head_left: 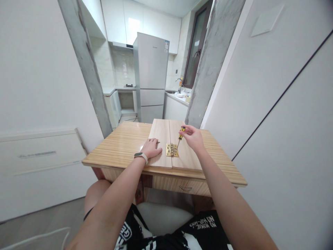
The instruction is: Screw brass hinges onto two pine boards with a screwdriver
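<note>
A grey fridge stands beyond the table, in the kitchen past the opening. The table has a striped wood top, with a drawer under its near edge. On the top lie two pale boards, the left board and the right board, side by side with a thin seam between them.

The left hand rests palm down on the left board, thumb spread toward the seam; a watch with a pale strap is on its wrist. The right hand is above the right board, fingers pinched round the handle of a yellow and black screwdriver. Its shaft slants down to the hinge.

The brass hinge lies opened flat across the seam, one leaf on each board, between the hands: just right of the left thumb, and below and left of the right hand. A small dark piece shows at the left fingertips; whether it is held, I cannot tell.
</note>
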A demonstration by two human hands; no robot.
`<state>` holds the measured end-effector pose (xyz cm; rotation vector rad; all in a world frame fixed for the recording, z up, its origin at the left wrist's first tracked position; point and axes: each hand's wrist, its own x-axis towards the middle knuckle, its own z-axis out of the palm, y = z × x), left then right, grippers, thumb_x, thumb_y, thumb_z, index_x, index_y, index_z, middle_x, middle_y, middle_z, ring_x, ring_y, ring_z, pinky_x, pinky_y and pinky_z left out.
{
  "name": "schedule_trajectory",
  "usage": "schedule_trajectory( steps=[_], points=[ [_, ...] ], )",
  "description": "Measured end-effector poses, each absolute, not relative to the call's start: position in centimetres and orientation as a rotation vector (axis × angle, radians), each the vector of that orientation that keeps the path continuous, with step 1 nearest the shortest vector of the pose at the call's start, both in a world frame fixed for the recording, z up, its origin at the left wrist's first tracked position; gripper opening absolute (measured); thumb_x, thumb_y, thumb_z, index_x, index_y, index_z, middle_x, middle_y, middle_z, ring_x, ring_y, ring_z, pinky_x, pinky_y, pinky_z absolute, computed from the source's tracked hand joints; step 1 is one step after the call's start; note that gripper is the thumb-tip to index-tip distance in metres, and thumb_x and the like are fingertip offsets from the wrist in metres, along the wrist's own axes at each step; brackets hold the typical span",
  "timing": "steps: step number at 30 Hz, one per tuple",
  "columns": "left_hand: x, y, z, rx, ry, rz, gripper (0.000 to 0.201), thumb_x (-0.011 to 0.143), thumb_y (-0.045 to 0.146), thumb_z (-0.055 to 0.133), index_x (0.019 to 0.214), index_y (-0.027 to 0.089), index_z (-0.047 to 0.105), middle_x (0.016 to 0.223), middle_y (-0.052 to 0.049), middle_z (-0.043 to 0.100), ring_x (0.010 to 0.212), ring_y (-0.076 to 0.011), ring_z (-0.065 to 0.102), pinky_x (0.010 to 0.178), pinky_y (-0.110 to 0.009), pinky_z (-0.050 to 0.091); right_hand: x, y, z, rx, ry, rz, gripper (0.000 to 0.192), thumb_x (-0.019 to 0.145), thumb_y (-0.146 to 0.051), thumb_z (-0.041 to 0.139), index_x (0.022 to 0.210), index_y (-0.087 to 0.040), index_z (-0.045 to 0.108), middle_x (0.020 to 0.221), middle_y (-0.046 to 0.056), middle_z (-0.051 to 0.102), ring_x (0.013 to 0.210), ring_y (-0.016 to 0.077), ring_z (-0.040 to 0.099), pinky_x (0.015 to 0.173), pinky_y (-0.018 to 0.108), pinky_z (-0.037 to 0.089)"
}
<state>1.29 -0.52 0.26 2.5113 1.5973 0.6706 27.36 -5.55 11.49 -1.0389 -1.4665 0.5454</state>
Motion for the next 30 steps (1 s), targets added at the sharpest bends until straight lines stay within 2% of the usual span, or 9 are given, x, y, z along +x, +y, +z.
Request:
schedule_trajectory(
  steps=[4,6,9,12,19,25,30],
  points=[
    [1.3,-0.6,0.3,2.506,1.604,0.664,0.058,0.089,0.05,0.062,0.137,0.019,0.058,0.145,-0.013,0.061,0.137,-0.0338,0.051,0.119,-0.044,0.036,27.1,-5.5,11.5,-1.095,-1.486,0.438,0.049,0.072,-0.058,0.086,0.1,-0.021,0.07,0.088,0.007,0.076,0.079,0.0239,0.073,0.073,0.039,0.062],
    [1.3,-0.6,0.3,2.494,1.612,0.657,0.058,0.089,0.05,0.062,0.138,0.02,0.058,0.146,-0.012,0.061,0.139,-0.0337,0.05,0.119,-0.044,0.036,26.9,-5.5,11.4,-1.078,-1.477,0.477,0.049,0.072,-0.058,0.085,0.099,-0.022,0.066,0.093,0.007,0.076,0.082,0.0238,0.073,0.069,0.036,0.061],
    [1.3,-0.6,0.3,2.488,1.609,0.654,0.059,0.089,0.051,0.062,0.139,0.021,0.057,0.147,-0.012,0.06,0.139,-0.0337,0.049,0.119,-0.044,0.037,26.8,-5.6,11.2,-0.976,-1.465,0.65,0.052,0.075,-0.057,0.084,0.109,-0.023,0.065,0.104,0.008,0.077,0.096,0.0264,0.075,0.065,0.033,0.061],
    [1.3,-0.5,0.2,2.491,1.603,0.66,0.059,0.089,0.051,0.061,0.14,0.021,0.057,0.148,-0.012,0.06,0.14,-0.0338,0.049,0.119,-0.044,0.037,26.8,-5.6,11.3,-0.912,-1.502,0.744,0.055,0.08,-0.056,0.08,0.124,-0.025,0.066,0.104,0.008,0.077,0.102,0.0273,0.075,0.064,0.032,0.061],
    [1.2,-0.3,0.0,2.495,1.605,0.658,0.059,0.088,0.052,0.061,0.138,0.02,0.058,0.147,-0.013,0.061,0.138,-0.0338,0.05,0.119,-0.044,0.037,27.6,-5.5,11.7,-0.882,-1.559,0.833,0.053,0.087,-0.057,0.072,0.129,-0.025,0.069,0.123,0.012,0.075,0.109,0.0272,0.073,0.07,0.035,0.063],
    [1.2,-0.4,0.1,2.506,1.599,0.661,0.057,0.089,0.051,0.061,0.137,0.02,0.058,0.147,-0.013,0.061,0.138,-0.0336,0.05,0.119,-0.044,0.036,27.8,-5.1,11.4,-0.962,-1.509,0.761,0.048,0.084,-0.054,0.075,0.12,-0.021,0.072,0.105,0.011,0.079,0.102,0.0284,0.075,0.071,0.038,0.062],
    [1.2,-0.6,0.3,2.506,1.601,0.659,0.059,0.089,0.051,0.061,0.138,0.019,0.058,0.147,-0.013,0.061,0.138,-0.0341,0.05,0.119,-0.044,0.037,27.1,-5.3,11.2,-1.07,-1.483,0.483,0.042,0.082,-0.052,0.078,0.11,-0.021,0.075,0.093,0.008,0.079,0.087,0.0262,0.076,0.081,0.04,0.06]
  ],
)
